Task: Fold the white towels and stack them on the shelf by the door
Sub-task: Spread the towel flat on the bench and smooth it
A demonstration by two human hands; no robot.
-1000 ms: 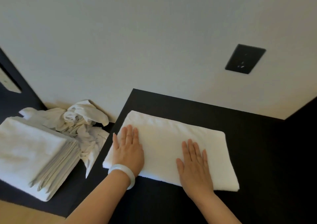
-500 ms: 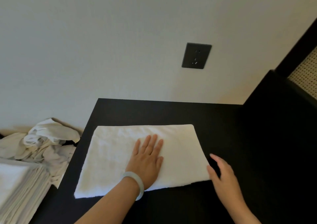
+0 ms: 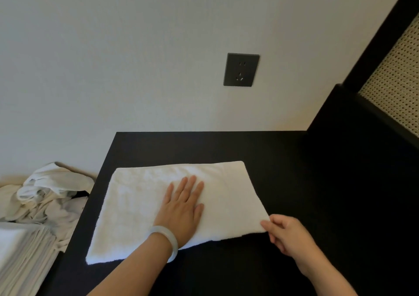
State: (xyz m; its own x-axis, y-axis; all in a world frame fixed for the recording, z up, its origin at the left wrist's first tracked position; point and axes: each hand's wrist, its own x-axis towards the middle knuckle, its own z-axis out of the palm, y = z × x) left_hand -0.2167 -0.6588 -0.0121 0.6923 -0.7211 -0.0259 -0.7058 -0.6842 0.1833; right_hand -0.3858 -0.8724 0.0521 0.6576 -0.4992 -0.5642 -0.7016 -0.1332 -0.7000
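Observation:
A white towel (image 3: 140, 205), folded into a long rectangle, lies flat on the black tabletop (image 3: 283, 171). My left hand (image 3: 182, 209) presses flat on the towel's middle, fingers straight, with a pale bangle on the wrist. My right hand (image 3: 288, 234) pinches the towel's near right corner between thumb and fingers. A stack of folded white towels (image 3: 18, 250) sits at the lower left on a lower surface.
A heap of crumpled white towels (image 3: 47, 195) lies left of the table against the wall. A dark wall socket (image 3: 241, 69) is above the table. A black frame with a woven cane panel (image 3: 394, 77) rises at the right.
My right hand left the towel's top, went to its right end and now pinches the near right corner. My left hand slid to the towel's middle. The view turned right.

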